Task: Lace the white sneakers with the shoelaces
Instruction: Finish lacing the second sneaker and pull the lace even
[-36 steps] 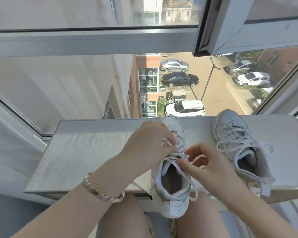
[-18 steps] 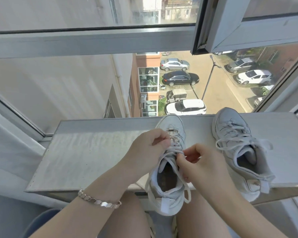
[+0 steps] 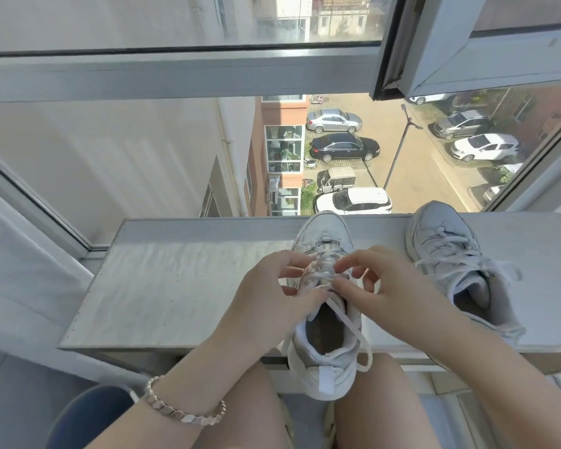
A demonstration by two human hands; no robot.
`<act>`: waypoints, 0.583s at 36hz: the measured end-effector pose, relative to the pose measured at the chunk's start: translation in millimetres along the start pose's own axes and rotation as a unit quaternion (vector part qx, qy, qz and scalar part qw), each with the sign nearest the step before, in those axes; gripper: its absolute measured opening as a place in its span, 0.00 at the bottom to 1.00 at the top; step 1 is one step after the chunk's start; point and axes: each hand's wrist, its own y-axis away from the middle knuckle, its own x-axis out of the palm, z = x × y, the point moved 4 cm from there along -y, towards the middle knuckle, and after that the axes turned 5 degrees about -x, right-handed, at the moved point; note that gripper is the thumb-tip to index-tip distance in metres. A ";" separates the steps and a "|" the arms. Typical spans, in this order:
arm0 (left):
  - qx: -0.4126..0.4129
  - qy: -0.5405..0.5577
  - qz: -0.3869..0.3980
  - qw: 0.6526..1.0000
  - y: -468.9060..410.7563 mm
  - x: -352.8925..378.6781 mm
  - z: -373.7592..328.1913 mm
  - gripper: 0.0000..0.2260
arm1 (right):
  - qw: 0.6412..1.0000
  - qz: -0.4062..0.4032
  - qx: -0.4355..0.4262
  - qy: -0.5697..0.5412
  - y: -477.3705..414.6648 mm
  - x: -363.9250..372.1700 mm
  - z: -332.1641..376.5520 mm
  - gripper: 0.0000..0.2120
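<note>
My left hand [image 3: 266,296] and right hand [image 3: 386,286] cover the middle eyelets of the near sneaker [image 3: 324,367]; I cannot confirm either's grip on the shoelace [image 3: 353,328]. My right forearm [image 3: 486,361] partly hides the heel of the far sneaker [image 3: 441,234].

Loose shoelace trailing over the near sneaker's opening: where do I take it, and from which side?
Pinch the loose shoelace at its tail, hanging beside the near sneaker's right heel side, coming from the right. There the flat band dangles clear of the collar; higher up it lies across the opening and runs under the right hand.
</note>
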 end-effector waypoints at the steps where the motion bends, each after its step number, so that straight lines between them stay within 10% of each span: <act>1: -0.006 0.001 -0.007 1.000 0.5 -0.6 2.4 0.13 | 1.000 0.011 -0.008 0.011 -2.0 0.6 1.3 0.03; 21: 0.047 0.013 -0.115 0.992 14.9 12.4 10.8 0.06 | 0.994 -0.078 -0.073 0.024 -0.7 -4.7 3.8 0.07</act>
